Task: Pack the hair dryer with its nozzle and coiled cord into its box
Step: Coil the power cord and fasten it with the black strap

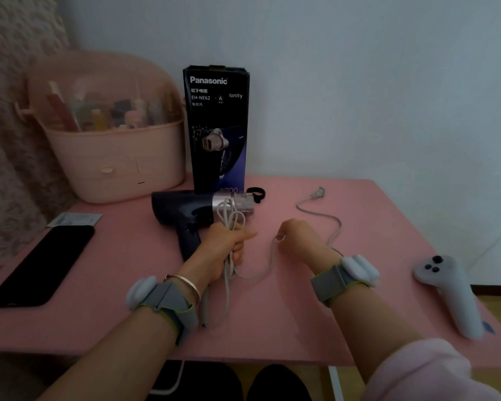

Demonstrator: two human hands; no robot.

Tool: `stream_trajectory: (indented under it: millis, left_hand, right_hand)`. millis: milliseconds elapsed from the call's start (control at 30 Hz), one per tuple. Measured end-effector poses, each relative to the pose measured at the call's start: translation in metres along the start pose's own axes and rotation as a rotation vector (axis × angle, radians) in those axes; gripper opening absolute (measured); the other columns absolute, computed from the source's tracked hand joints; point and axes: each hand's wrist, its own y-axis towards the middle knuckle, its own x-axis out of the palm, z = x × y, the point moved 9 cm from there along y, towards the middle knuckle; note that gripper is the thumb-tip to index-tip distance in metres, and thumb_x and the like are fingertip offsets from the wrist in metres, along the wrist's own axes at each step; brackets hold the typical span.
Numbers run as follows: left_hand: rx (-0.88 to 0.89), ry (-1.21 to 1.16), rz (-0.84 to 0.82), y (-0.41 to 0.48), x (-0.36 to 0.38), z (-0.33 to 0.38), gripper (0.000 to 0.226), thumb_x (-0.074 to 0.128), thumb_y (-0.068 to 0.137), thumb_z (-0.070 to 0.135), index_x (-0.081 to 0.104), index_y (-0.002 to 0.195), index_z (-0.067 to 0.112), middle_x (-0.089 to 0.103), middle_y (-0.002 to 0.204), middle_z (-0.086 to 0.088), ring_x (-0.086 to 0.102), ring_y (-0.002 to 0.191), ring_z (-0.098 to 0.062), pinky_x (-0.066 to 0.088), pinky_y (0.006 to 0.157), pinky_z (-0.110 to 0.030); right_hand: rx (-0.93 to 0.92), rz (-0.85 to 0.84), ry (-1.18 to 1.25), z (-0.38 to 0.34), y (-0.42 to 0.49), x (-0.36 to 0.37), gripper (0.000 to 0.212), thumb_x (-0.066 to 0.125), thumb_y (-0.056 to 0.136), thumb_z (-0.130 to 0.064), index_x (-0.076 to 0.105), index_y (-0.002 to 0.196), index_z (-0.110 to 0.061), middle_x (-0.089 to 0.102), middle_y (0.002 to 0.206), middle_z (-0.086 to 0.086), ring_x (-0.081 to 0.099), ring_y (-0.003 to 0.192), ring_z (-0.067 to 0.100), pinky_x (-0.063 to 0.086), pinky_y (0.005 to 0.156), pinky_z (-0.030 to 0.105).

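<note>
A dark blue hair dryer (pixel 182 211) lies on the pink table (pixel 388 256), with its clear nozzle (pixel 245 202) pointing right. Behind it stands the dark Panasonic box (pixel 216 125), upright. My left hand (pixel 227 246) is closed around several loops of the grey cord (pixel 230 218) just in front of the dryer. My right hand (pixel 300 237) pinches the same cord further along. From there the cord runs back right to the plug (pixel 318 193), which lies on the table. A black band (pixel 256 193) rests beside the nozzle.
A pink basket (pixel 113 160) of cosmetics under a clear lid stands at the back left. A black phone (pixel 42 264) and a foil sachet (pixel 74 219) lie at the left. A white controller (pixel 449 293) lies near the right edge. A wall rises behind the table.
</note>
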Motion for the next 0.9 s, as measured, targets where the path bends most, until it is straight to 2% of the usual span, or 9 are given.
stream_trajectory:
  millis: [100, 200, 367, 467, 567, 633, 733, 800, 900]
  left_hand:
    - [0.039, 0.097, -0.005, -0.001, -0.001, 0.0, 0.042, 0.069, 0.075, 0.0, 0.038, 0.052, 0.017, 0.034, 0.032, 0.004, 0.032, 0.025, -0.011, 0.027, 0.032, -0.015]
    - [0.057, 0.119, -0.015, -0.002, 0.001, 0.0, 0.03, 0.071, 0.073, 0.0, 0.046, 0.065, 0.014, 0.04, 0.034, 0.007, 0.035, 0.027, -0.008, 0.029, 0.031, -0.014]
    - [0.081, 0.139, -0.039, -0.006, 0.008, 0.002, 0.016, 0.07, 0.075, 0.005, 0.058, 0.068, 0.013, 0.046, 0.042, 0.005, 0.04, 0.038, -0.009, 0.033, 0.036, -0.016]
    - [0.096, 0.178, -0.034, -0.007, 0.008, 0.008, 0.005, 0.064, 0.078, 0.005, 0.064, 0.077, 0.01, 0.059, 0.06, -0.002, 0.054, 0.056, -0.014, 0.044, 0.048, -0.021]
    - [0.071, 0.11, -0.09, -0.009, 0.013, 0.009, 0.013, 0.051, 0.083, -0.001, 0.061, 0.092, -0.001, 0.068, 0.07, -0.011, 0.067, 0.063, -0.02, 0.054, 0.054, -0.025]
    - [0.048, 0.071, -0.107, -0.011, 0.014, 0.008, 0.011, 0.046, 0.085, -0.002, 0.056, 0.088, -0.002, 0.066, 0.059, -0.012, 0.066, 0.053, -0.022, 0.053, 0.049, -0.027]
    - [0.045, 0.046, -0.121, -0.012, 0.015, 0.007, 0.011, 0.048, 0.086, 0.001, 0.052, 0.079, 0.008, 0.055, 0.049, -0.004, 0.054, 0.044, -0.02, 0.048, 0.046, -0.028]
    - [0.075, 0.043, -0.15, -0.012, 0.017, 0.009, 0.009, 0.054, 0.087, 0.007, 0.055, 0.079, 0.01, 0.052, 0.048, -0.002, 0.049, 0.042, -0.017, 0.045, 0.043, -0.026]
    - [0.08, 0.05, -0.158, -0.012, 0.019, 0.008, 0.007, 0.065, 0.082, 0.01, 0.059, 0.079, 0.008, 0.05, 0.046, -0.003, 0.047, 0.038, -0.014, 0.042, 0.038, -0.023]
  right_hand:
    - [-0.009, 0.027, 0.327, -0.01, -0.002, -0.011, 0.018, 0.058, 0.083, -0.007, 0.07, 0.094, 0.0, 0.071, 0.086, 0.017, 0.065, 0.081, 0.028, 0.048, 0.07, 0.028]
    - [-0.022, 0.017, 0.68, -0.027, -0.006, -0.027, 0.012, 0.057, 0.082, -0.003, 0.068, 0.082, 0.001, 0.061, 0.058, 0.005, 0.051, 0.051, 0.014, 0.043, 0.049, 0.023]
    - [-0.04, -0.146, 1.081, -0.066, -0.012, -0.027, 0.023, 0.051, 0.084, 0.002, 0.056, 0.063, -0.004, 0.054, 0.052, 0.006, 0.045, 0.037, 0.008, 0.039, 0.037, 0.016]
    - [-0.034, -0.164, 1.254, -0.077, -0.014, -0.028, 0.025, 0.047, 0.087, 0.003, 0.054, 0.064, -0.005, 0.053, 0.055, 0.008, 0.047, 0.037, 0.007, 0.042, 0.038, 0.016]
    - [-0.019, -0.148, 1.263, -0.075, -0.014, -0.029, 0.02, 0.049, 0.087, 0.0, 0.056, 0.069, -0.006, 0.053, 0.061, 0.008, 0.05, 0.045, 0.007, 0.05, 0.045, 0.017]
    - [-0.031, -0.096, 1.084, -0.07, -0.014, -0.031, 0.011, 0.055, 0.086, -0.006, 0.061, 0.078, -0.004, 0.054, 0.065, 0.006, 0.049, 0.052, 0.007, 0.046, 0.051, 0.019]
    - [-0.04, 0.028, 0.929, -0.059, -0.011, -0.039, 0.019, 0.062, 0.082, -0.009, 0.068, 0.09, 0.007, 0.052, 0.059, 0.001, 0.046, 0.045, -0.001, 0.035, 0.044, 0.013]
    - [-0.051, 0.024, 0.958, -0.059, -0.009, -0.039, 0.017, 0.063, 0.082, -0.007, 0.069, 0.089, 0.008, 0.051, 0.048, -0.005, 0.045, 0.041, 0.002, 0.035, 0.042, 0.016]
    - [-0.109, -0.051, 1.043, -0.068, -0.011, -0.036, 0.012, 0.063, 0.081, -0.002, 0.068, 0.071, -0.006, 0.056, 0.037, -0.011, 0.05, 0.037, 0.001, 0.042, 0.039, 0.015]
